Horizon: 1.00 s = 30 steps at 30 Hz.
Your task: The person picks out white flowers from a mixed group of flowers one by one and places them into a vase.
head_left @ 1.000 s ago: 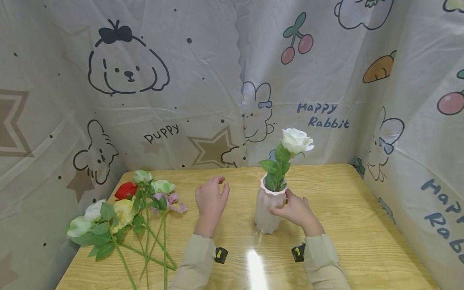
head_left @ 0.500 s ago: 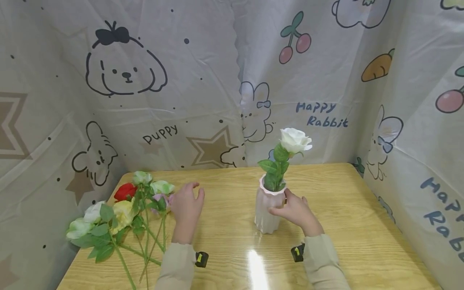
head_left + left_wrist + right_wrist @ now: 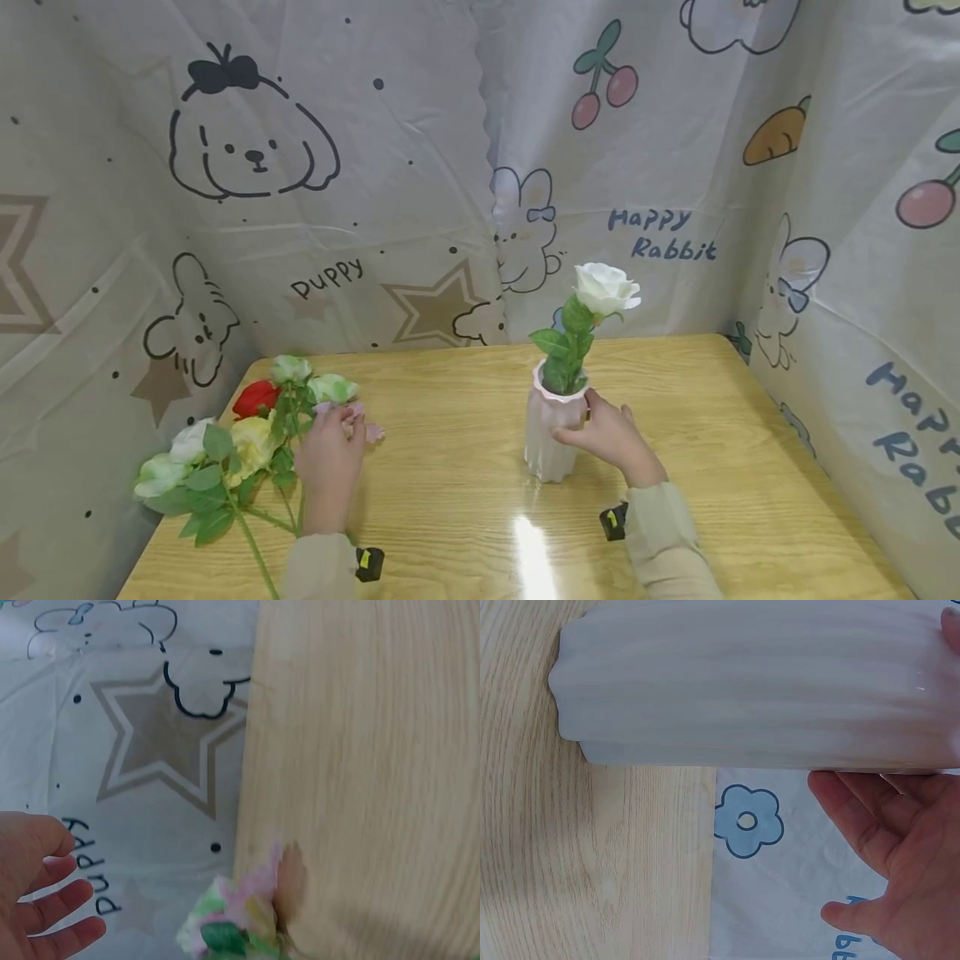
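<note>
My right hand [image 3: 611, 433] grips the side of a ribbed white vase [image 3: 551, 450], its thumb across the front. In the right wrist view the vase [image 3: 742, 682] lies along the top, with fingertips against its side. A white rose [image 3: 606, 289] with green leaves [image 3: 575, 317] stands in the vase. On the left, my left hand [image 3: 330, 467] hovers over a pink-purple flower [image 3: 373, 432], partly covering it. In the left wrist view that hand [image 3: 41, 892] has loosely bent fingers with nothing between them, apart from the flower [image 3: 251, 900].
Left of my left hand lie a red rose [image 3: 256, 399], a yellow flower [image 3: 252, 446], a white flower [image 3: 191, 442] and several pale green blooms [image 3: 161, 473], their stems crossing towards me. Printed curtains [image 3: 420, 167] stand behind the wooden table [image 3: 450, 533].
My left hand has moved left from the middle of the table to the pink-purple flower. The right hand stays on the vase; the head view shifts slightly.
</note>
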### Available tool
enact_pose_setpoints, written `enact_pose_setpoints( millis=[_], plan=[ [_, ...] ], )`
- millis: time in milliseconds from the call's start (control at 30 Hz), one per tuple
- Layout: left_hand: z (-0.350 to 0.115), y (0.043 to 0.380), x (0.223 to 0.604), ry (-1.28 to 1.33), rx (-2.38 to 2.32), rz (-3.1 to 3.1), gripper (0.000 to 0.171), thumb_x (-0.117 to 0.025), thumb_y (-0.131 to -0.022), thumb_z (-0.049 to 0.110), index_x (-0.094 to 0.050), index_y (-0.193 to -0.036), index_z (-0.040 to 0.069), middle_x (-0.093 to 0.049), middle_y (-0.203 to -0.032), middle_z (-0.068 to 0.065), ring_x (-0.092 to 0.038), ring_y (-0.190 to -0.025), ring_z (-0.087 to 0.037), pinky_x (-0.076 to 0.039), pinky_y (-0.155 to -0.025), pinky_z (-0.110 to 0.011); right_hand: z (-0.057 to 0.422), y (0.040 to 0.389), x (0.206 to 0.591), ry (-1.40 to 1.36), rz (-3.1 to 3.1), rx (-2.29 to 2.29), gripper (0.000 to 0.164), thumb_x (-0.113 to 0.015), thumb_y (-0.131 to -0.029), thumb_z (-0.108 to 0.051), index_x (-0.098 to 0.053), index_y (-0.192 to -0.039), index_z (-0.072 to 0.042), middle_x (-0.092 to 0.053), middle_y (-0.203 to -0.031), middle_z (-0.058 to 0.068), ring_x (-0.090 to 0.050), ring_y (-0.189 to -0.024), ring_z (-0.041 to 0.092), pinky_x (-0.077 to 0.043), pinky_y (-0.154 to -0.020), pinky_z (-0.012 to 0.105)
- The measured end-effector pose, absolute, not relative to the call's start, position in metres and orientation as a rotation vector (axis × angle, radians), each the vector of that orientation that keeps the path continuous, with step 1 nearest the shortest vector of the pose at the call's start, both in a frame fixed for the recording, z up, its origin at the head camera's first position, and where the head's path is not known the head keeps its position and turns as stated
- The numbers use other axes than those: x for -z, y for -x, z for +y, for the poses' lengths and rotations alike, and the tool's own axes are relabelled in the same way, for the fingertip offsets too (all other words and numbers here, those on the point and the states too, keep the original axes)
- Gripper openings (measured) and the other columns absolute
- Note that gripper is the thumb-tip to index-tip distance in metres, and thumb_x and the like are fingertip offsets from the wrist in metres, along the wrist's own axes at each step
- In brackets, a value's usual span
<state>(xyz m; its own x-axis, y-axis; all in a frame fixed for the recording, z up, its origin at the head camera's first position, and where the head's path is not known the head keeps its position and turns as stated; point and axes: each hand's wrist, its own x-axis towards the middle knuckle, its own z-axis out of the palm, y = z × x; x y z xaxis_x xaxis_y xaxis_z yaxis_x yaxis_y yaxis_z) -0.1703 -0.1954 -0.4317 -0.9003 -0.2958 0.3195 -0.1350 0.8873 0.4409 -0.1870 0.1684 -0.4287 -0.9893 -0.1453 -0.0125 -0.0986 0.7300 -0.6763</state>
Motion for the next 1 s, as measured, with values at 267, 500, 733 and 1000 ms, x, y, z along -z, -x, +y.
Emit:
enact_pose_setpoints(
  millis=[267,500,733,1000],
  plan=[
    [-0.234,0.149,0.444,-0.489,0.571,-2.709,0.035,-0.043,-0.088,0.034,-0.059,-0.106,0.01,-0.061,-0.103,-0.018,-0.058,-0.074,-0.036,-0.045,-0.056,-0.048,0.167,0.187,0.429,0.213,2.862,1.138,0.082,-0.065,-0.069,-0.051,-0.036,-0.132,-0.007,-0.061,-0.118,0.012,-0.054,-0.111,0.03,-0.006,-0.1,0.074],
    [-0.265,0.135,0.453,-0.714,0.572,-2.865,0.038,-0.041,-0.088,0.034,-0.053,-0.113,0.008,-0.057,-0.104,-0.018,-0.057,-0.079,-0.036,-0.043,-0.058,-0.045,0.167,0.187,0.428,0.207,2.848,1.145,0.082,-0.065,-0.069,-0.05,-0.035,-0.133,-0.007,-0.059,-0.12,0.013,-0.052,-0.113,0.031,-0.005,-0.1,0.074],
    [-0.286,0.12,0.459,-0.82,0.551,-2.945,0.038,-0.041,-0.088,0.031,-0.052,-0.114,0.006,-0.054,-0.106,-0.021,-0.055,-0.085,-0.04,-0.043,-0.059,-0.048,0.167,0.188,0.428,0.215,2.858,1.134,0.083,-0.066,-0.069,-0.05,-0.036,-0.132,-0.006,-0.06,-0.119,0.014,-0.053,-0.112,0.031,-0.006,-0.1,0.074],
    [-0.307,0.109,0.468,-1.04,0.519,-3.104,0.043,-0.042,-0.088,0.032,-0.048,-0.113,-0.003,-0.049,-0.109,-0.025,-0.051,-0.091,-0.04,-0.045,-0.068,-0.054,0.168,0.187,0.43,0.214,2.859,1.121,0.083,-0.065,-0.069,-0.051,-0.035,-0.133,-0.006,-0.059,-0.12,0.013,-0.053,-0.112,0.031,-0.006,-0.1,0.074]
  ],
)
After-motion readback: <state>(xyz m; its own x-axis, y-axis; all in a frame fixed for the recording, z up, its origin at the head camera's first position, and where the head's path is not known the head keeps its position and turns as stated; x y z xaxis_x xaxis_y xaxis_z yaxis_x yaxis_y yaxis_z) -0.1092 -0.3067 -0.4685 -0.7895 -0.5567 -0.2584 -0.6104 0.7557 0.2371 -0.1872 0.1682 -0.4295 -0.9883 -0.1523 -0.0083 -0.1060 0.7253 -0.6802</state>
